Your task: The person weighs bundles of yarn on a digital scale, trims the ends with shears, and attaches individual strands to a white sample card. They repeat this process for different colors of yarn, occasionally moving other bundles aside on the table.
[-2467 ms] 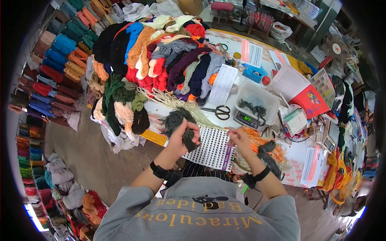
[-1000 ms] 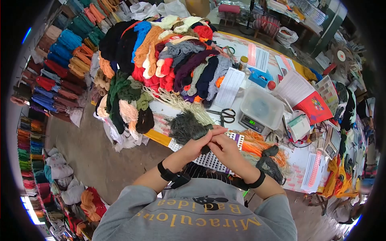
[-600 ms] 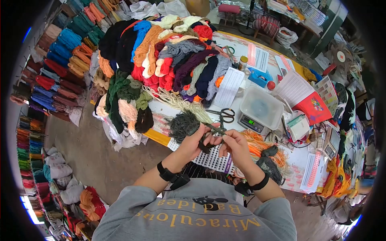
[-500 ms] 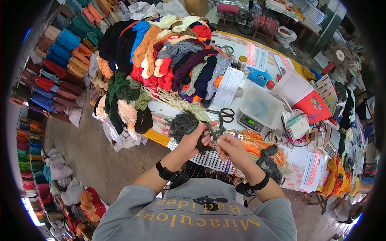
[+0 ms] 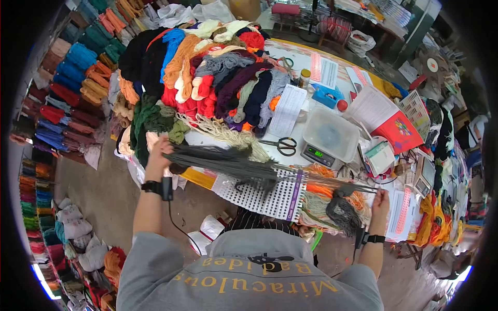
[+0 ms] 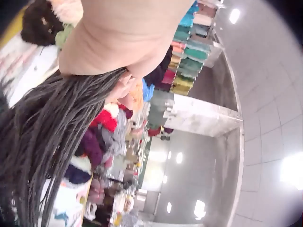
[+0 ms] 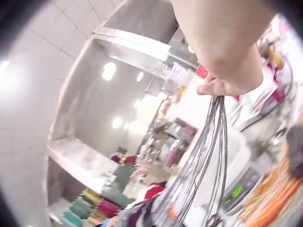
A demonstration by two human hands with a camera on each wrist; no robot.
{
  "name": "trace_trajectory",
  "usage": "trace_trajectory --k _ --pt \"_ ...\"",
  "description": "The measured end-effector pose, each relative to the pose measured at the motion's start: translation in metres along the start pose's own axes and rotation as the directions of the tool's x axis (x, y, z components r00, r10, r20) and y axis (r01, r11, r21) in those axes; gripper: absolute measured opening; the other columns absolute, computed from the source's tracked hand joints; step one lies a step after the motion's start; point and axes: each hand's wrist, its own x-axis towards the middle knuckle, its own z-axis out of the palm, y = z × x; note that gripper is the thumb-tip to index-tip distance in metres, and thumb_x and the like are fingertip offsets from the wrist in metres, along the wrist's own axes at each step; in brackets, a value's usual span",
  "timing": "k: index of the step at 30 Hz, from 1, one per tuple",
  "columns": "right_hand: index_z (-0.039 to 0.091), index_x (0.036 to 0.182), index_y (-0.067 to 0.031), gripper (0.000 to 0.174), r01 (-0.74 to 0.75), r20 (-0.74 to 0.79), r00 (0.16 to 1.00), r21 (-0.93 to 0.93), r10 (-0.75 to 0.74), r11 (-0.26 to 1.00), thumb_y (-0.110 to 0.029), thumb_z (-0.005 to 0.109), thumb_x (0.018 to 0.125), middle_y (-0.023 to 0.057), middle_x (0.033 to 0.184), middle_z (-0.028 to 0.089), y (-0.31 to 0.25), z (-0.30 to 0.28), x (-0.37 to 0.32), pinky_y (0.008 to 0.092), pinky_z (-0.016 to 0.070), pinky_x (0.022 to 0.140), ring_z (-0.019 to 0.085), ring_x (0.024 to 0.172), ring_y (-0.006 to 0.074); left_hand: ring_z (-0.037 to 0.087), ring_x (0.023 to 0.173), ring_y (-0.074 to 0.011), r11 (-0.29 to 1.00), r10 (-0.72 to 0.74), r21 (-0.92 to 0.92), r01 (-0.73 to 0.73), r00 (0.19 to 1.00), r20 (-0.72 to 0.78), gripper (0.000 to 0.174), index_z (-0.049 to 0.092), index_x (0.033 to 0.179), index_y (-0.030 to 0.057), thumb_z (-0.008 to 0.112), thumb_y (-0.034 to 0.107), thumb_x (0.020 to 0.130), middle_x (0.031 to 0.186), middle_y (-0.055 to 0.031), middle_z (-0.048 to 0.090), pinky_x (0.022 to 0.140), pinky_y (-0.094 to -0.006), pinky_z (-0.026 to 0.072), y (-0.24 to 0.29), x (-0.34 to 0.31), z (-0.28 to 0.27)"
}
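Dark grey yarn stretches between my two hands in the head view, over a white sheet with rows of dark dots. My left hand grips the thick end; in the left wrist view the strands hang from under that hand. Out at the right, my right hand pinches a few thin strands; in the right wrist view these strands drop from between the thumb and fingers. Loose fibres sag from the middle of the yarn.
Behind the yarn lie black scissors and a clear plastic box on a digital scale. Orange yarn and a dark grey skein lie at the right. A big heap of coloured skeins fills the table's left.
My hands, together over the dotted sheet working at the grey yarn, have moved far apart, left and right. The bunched yarn is drawn out long between them. Earlier, grey yarn left the plastic box.
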Motion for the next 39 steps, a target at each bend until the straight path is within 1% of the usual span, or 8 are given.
trace_trajectory --k 4,8,13,18,25,30,34,39 --pt "0.051 0.088 0.0025 0.019 0.283 -0.368 0.834 -0.354 -0.411 0.891 -0.016 0.052 0.09 0.0117 0.087 0.056 -0.063 -0.107 0.009 0.0235 0.0531 0.07 0.061 0.089 0.0222 0.03 0.047 -0.006 0.962 0.237 -0.105 -0.252 0.961 -0.141 0.023 0.053 0.094 0.0038 0.051 0.027 0.091 0.057 0.0044 0.033 0.043 -0.0186 0.0287 0.056 0.004 -0.009" --pt "0.051 0.09 0.0012 0.022 0.262 -0.461 0.768 -0.406 -0.444 0.875 -0.021 0.052 0.09 0.0093 0.089 0.056 -0.078 -0.024 -0.032 0.026 0.0519 0.073 0.06 0.09 0.0216 0.031 0.051 -0.0059 0.94 0.273 -0.182 -0.288 0.957 -0.1 0.026 0.056 0.099 0.0023 0.051 0.027 0.091 0.059 0.0039 0.033 0.045 -0.018 0.0294 0.05 -0.003 0.013" --pt "0.053 0.092 -0.0037 0.014 0.129 -0.002 0.988 -0.55 -0.156 0.825 -0.017 0.051 0.091 0.0076 0.095 0.058 -0.051 0.153 -0.06 0.0288 0.0507 0.075 0.06 0.092 0.0201 0.036 0.06 -0.0102 0.994 -0.02 -0.104 0.045 0.973 0.232 0.041 0.055 0.109 0.0011 0.044 0.037 0.093 0.072 -0.0011 0.039 0.052 -0.0221 0.0354 -0.029 -0.041 0.092" --pt "0.05 0.091 -0.0038 0.014 0.478 0.436 0.847 -0.371 -0.305 0.796 -0.016 0.045 0.095 0.0113 0.111 0.055 -0.085 0.252 -0.044 0.0354 0.0455 0.09 0.054 0.109 0.0265 0.051 0.071 -0.0177 0.978 -0.206 0.083 0.189 0.91 0.36 0.048 0.053 0.111 0.0017 0.038 0.043 0.094 0.09 -0.009 0.055 0.061 -0.0287 0.0475 -0.1 -0.071 0.135" --pt "0.052 0.099 0.0005 0.022 0.669 0.534 0.702 -0.267 -0.471 0.694 -0.018 0.042 0.096 0.0154 0.123 0.049 -0.149 0.311 -0.031 0.0416 0.037 0.101 0.047 0.117 0.0269 0.05 0.067 -0.0156 0.942 -0.318 0.223 0.252 0.883 0.346 0.046 0.054 0.103 0.0035 0.033 0.044 0.095 0.084 -0.0069 0.055 0.059 -0.0276 0.0428 -0.14 -0.089 0.127" --pt "0.058 0.09 -0.0029 0.02 0.575 0.46 0.814 -0.551 -0.354 0.605 -0.021 0.049 0.093 0.0084 0.106 0.059 -0.079 0.313 0.007 0.0293 0.0447 0.087 0.056 0.092 0.0151 0.046 0.064 -0.0144 0.928 -0.359 0.224 0.298 0.877 0.319 0.047 0.053 0.108 0.0043 0.032 0.045 0.095 0.082 -0.0056 0.053 0.058 -0.0265 0.0395 -0.146 -0.099 0.127" --pt "0.061 0.089 -0.0029 0.018 0.726 0.687 0.686 -0.669 -0.24 0.159 -0.018 0.053 0.086 0.0044 0.076 0.056 0.044 0.243 0.085 0.0302 0.0412 0.067 0.052 0.072 0.0159 0.048 0.068 -0.0147 0.912 -0.399 0.261 0.315 0.827 0.396 0.051 0.047 0.12 0.003 0.031 0.044 0.095 0.089 -0.0071 0.055 0.06 -0.0275 0.0409 -0.152 -0.109 0.14" --pt "0.061 0.089 -0.0008 0.025 0.279 0.247 0.96 -0.881 0.131 -0.382 -0.024 0.056 0.083 0.0188 0.084 0.062 0.153 0.161 0.076 0.0412 0.0447 0.07 0.058 0.084 0.0373 0.054 0.075 -0.0163 0.885 -0.447 0.346 0.31 0.77 0.454 0.058 0.046 0.121 -0.0019 0.028 0.047 0.095 0.094 -0.0083 0.056 0.07 -0.0307 0.0465 -0.158 -0.117 0.154"
